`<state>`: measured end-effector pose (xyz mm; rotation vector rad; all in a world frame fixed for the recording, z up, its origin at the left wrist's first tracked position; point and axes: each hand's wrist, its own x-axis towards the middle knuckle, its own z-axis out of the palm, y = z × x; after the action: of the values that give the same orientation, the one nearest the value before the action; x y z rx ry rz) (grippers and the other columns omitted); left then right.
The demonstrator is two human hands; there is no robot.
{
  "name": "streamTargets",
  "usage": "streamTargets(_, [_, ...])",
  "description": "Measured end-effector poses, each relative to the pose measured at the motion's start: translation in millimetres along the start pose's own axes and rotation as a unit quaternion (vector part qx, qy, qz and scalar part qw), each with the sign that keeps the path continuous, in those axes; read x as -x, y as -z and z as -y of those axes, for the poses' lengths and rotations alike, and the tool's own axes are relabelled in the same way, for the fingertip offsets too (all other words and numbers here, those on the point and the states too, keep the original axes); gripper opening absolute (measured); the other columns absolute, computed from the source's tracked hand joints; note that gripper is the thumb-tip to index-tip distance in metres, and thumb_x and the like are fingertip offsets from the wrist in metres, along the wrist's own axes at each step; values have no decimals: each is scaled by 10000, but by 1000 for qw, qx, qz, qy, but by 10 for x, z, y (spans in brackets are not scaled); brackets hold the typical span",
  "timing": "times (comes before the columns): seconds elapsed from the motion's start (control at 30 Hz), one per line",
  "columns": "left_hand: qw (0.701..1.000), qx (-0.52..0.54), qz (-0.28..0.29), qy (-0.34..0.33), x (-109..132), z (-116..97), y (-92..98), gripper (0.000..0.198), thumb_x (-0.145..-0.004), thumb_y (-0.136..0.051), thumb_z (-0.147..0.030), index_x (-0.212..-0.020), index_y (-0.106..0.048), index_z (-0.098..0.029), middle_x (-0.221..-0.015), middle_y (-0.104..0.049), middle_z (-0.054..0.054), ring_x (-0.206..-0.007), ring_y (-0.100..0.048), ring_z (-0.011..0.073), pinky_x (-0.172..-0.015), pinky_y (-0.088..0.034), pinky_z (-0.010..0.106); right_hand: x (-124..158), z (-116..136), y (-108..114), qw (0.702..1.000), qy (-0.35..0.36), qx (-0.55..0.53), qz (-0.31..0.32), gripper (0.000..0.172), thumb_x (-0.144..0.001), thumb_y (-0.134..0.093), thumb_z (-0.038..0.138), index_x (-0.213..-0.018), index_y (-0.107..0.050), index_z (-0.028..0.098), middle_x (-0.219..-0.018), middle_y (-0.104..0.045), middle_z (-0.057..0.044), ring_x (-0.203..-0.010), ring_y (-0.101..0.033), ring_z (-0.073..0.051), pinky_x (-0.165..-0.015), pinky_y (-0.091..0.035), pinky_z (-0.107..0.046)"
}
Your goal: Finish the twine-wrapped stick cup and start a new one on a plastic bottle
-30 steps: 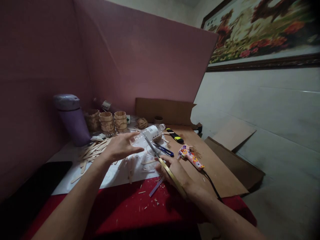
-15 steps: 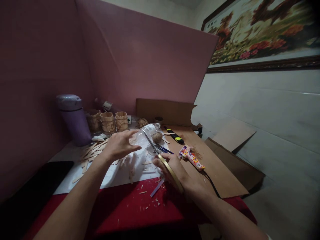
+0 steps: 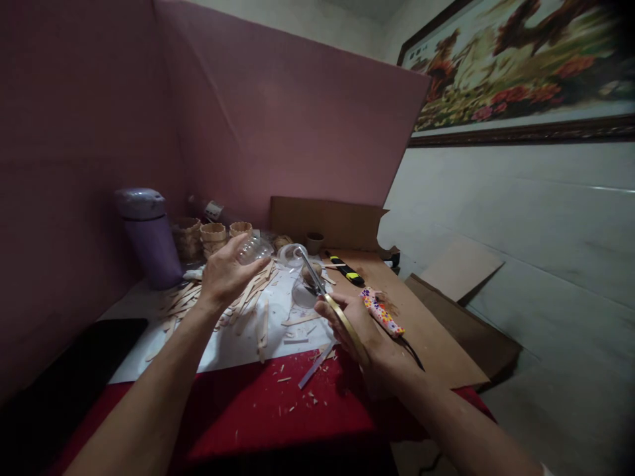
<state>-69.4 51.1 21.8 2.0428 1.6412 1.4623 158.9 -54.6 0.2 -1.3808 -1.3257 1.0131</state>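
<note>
My left hand (image 3: 225, 271) is closed around a clear ridged plastic bottle (image 3: 255, 250), raised above the sticks. A clear round plastic edge (image 3: 292, 255) shows to its right; I cannot tell whether it belongs to the bottle. In my right hand (image 3: 354, 324) are scissors (image 3: 342, 318) with gold-coloured handles, blades pointing up and left towards that edge. Behind the blades sits a ball of twine (image 3: 311, 272). A clear round plastic piece (image 3: 302, 294) lies on the white sheet just below it.
Wooden craft sticks (image 3: 253, 291) are heaped at the left, before several wooden cups (image 3: 213, 233) and a purple tumbler (image 3: 151, 241). A yellow-black utility knife (image 3: 347, 270) and flowered glue gun (image 3: 381, 312) lie on cardboard (image 3: 436, 350) at the right. Scraps litter the red cloth (image 3: 258, 410).
My left hand was open over the table and has closed on the bottle, which lay beside the twine ball. The bottle has moved left and turned. The scissors shifted slightly right.
</note>
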Motion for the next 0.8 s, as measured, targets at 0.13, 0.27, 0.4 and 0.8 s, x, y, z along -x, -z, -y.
streamTargets(0.13, [996, 87, -14, -10, -1, 49, -99, 717, -685, -803, -543, -1301, -645, -210, -1278, -697, 117, -1155, -662, 322, -1015, -491, 439, 82, 43, 219, 995, -50, -71, -53, 530, -620, -782, 649, -808, -638, 175, -519, -434, 70, -411, -354, -71, -378, -252, -208])
streamTargets(0.27, [969, 242, 23, -45, -8, 93, -200, 870, -604, -855, -550, -1344, -592, -176, -1324, -654, 151, -1199, -630, 322, -1032, -485, 442, 251, 82, 683, 987, -53, -91, -124, 599, -610, -800, 654, -922, -655, 165, -509, -462, 74, -384, -381, -68, -351, -317, -186])
streamTargets(0.4, [945, 313, 73, -55, 20, 24, -224, 821, -543, -903, -496, -1255, -638, -184, -1267, -674, 148, -1185, -622, 333, -1037, -469, 471, 397, 30, 1323, 956, -73, -141, -247, 523, -678, -806, 600, -958, -625, 197, -527, -421, 94, -380, -309, -42, -321, -251, -135])
streamTargets(0.8, [876, 445, 180, 41, 160, -160, -266, 762, -532, -926, -416, -1186, -617, -178, -1086, -711, 123, -981, -681, 273, -837, -553, 398, 399, -590, 1698, 900, -122, -304, -288, 496, -822, -550, 730, -750, -561, 239, -576, -492, 11, -439, -458, -124, -412, -436, -295])
